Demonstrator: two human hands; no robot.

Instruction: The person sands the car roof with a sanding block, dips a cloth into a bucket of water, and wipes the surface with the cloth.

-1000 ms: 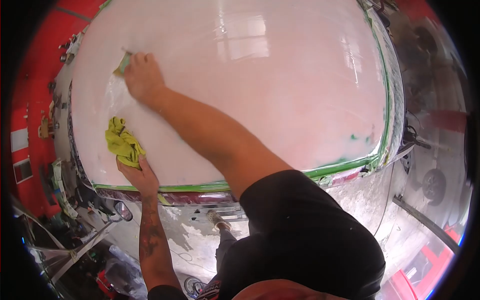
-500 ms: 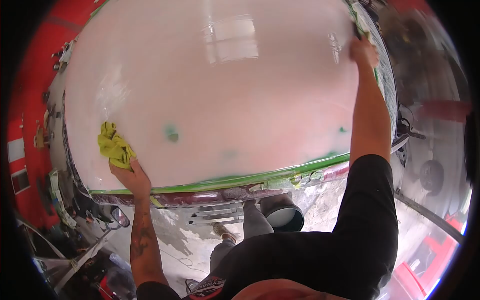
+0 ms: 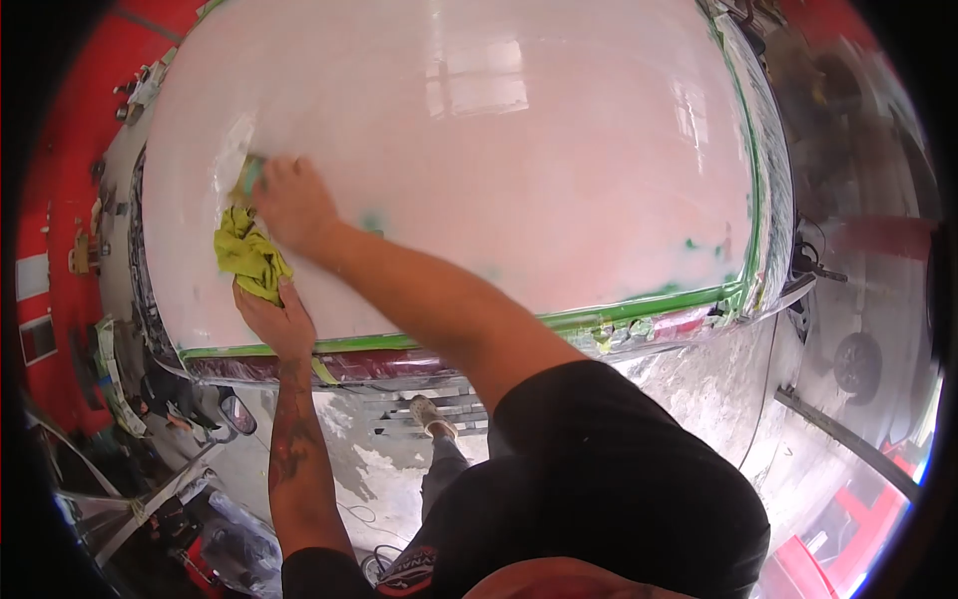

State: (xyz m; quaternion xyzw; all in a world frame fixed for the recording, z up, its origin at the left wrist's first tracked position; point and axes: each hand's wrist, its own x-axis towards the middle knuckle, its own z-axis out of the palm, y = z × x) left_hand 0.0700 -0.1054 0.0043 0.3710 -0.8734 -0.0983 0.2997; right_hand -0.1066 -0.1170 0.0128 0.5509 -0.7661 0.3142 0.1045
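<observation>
A large, glossy pale pink panel [image 3: 449,190] with green tape along its edges fills the upper view. My left hand [image 3: 276,317] rests at its near left part, closed on a crumpled yellow-green cloth [image 3: 249,256]. Reaching across to the left, my right hand [image 3: 291,198] is slightly blurred and gripping a thin greenish pad [image 3: 249,178] against the panel, just beyond the cloth. Small green spots show on the panel's surface, near my right forearm and toward the right corner.
Below the panel's near edge, a slatted metal step [image 3: 394,411] stands on the stained floor [image 3: 349,469]. A small mirror [image 3: 238,414] is at lower left. A wheel [image 3: 858,364] and a long dark bar [image 3: 848,442] lie at the right.
My right hand went from the left side to the panel's far right edge, then came back left, now nearer the cloth. My left hand keeps hold of the cloth.
</observation>
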